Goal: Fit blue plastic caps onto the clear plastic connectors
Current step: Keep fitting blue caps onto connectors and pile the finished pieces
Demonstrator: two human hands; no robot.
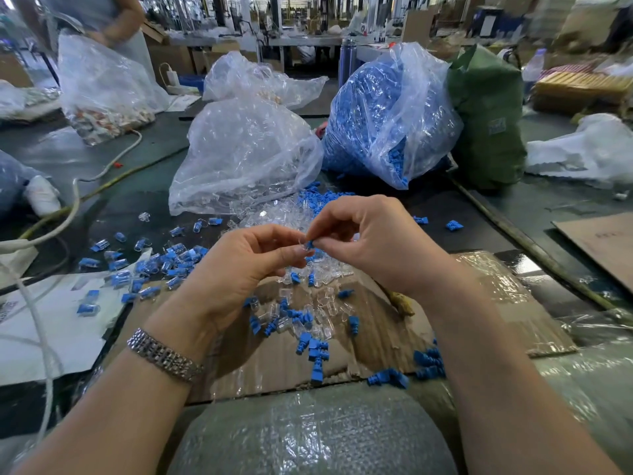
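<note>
My left hand (pixel 246 262) pinches a clear plastic connector (pixel 301 247) between thumb and fingertips. My right hand (pixel 370 241) pinches a small blue cap (pixel 310 244) and holds it against the connector's end. Both hands meet above a cardboard sheet (pixel 486 296). Loose blue caps (pixel 315 351) and clear connectors (pixel 322 303) lie scattered on the cardboard under the hands. A heap of connectors with blue caps fitted (pixel 164 262) lies to the left of my left hand.
A clear bag of connectors (pixel 246 156) and a bag of blue caps (pixel 387 114) stand behind the hands. A green sack (pixel 486 118) is at the right. White cable (pixel 68 214) runs along the left. Another person stands at the back left.
</note>
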